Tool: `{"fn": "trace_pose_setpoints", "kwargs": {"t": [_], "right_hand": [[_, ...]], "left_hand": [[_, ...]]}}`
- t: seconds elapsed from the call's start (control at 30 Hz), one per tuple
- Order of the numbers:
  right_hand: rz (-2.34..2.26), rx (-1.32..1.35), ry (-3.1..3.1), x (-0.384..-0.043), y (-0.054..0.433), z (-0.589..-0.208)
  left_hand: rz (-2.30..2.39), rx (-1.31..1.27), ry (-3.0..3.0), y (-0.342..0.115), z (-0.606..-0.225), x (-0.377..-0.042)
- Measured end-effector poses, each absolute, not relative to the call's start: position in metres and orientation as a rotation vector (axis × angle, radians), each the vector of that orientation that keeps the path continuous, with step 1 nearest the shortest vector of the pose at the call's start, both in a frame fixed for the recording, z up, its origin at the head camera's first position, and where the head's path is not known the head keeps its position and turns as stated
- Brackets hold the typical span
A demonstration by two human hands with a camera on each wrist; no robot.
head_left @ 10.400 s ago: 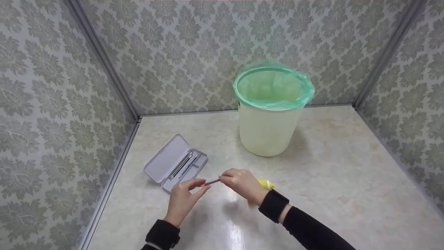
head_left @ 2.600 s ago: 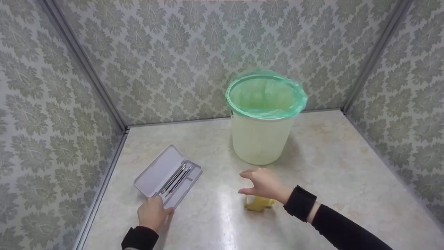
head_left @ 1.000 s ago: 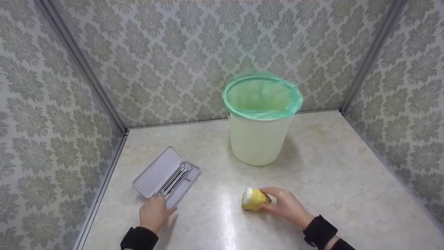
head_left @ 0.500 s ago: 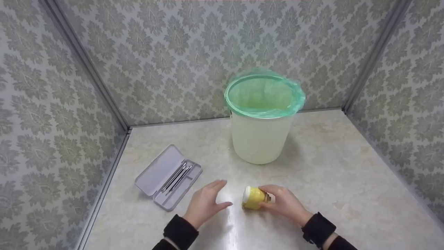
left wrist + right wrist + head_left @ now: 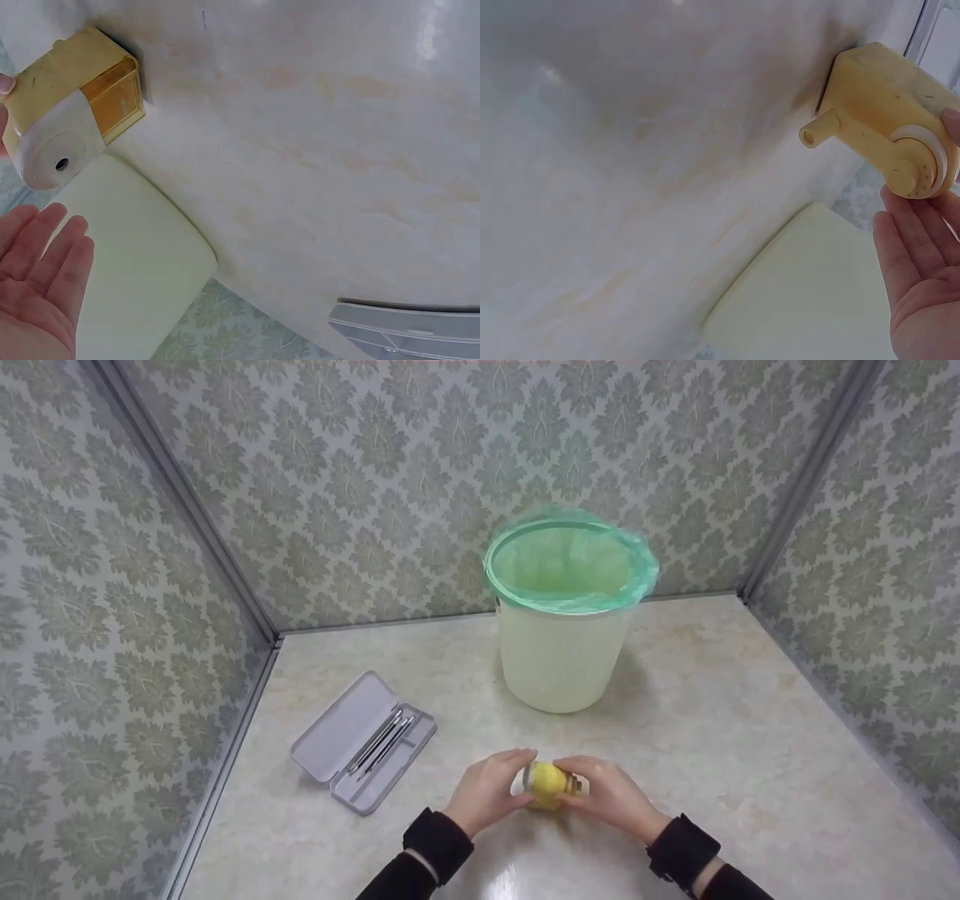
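A yellow hand-crank pencil sharpener (image 5: 547, 785) lies between my hands near the front of the table. In the left wrist view its white face (image 5: 60, 150) shows a round pencil hole, beside an amber drawer (image 5: 114, 101). The crank handle (image 5: 821, 128) sticks out in the right wrist view. My left hand (image 5: 487, 791) has thumb and fingers about the white-faced end, its lower fingers fairly straight. My right hand (image 5: 619, 799) grips the crank end, thumb on one side and fingers on the other. A grey pencil case (image 5: 364, 742) lies open with slim pencils (image 5: 381, 744) inside.
Behind the hands stands a pale bin (image 5: 562, 660) lined with a green plastic bag (image 5: 641, 574). Patterned wall panels (image 5: 420, 472) close off the table (image 5: 712, 720) at the back and both sides.
My left hand has left the pencil case and moved right to the sharpener. The right hand went from reaching above the sharpener to holding its crank end. The pencil held earlier now lies in the case.
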State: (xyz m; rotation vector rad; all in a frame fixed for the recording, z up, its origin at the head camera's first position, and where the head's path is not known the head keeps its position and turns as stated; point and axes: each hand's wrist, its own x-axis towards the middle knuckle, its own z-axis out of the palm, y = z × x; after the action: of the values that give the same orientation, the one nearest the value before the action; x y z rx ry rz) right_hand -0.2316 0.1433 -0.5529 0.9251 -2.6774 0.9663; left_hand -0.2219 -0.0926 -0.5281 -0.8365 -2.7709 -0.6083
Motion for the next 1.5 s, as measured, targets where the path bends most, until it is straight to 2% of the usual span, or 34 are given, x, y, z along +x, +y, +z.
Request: {"fn": "trace_pose_setpoints", "kwargs": {"t": [0.97,1.27,1.5], "right_hand": [[0.973,0.958,-2.720,-0.234,0.142,-0.550],[1.022,0.879,-2.772,-0.234,0.152,-0.548],[1.057,0.953,-2.829,-0.236,0.159,-0.546]], "left_hand": [[-0.378,-1.011,-2.760,-0.083,-0.525,-0.238],[-0.203,-1.142,-2.762,-0.084,-0.516,-0.244],[-0.040,-1.290,-2.613,-0.082,-0.511,-0.248]]}}
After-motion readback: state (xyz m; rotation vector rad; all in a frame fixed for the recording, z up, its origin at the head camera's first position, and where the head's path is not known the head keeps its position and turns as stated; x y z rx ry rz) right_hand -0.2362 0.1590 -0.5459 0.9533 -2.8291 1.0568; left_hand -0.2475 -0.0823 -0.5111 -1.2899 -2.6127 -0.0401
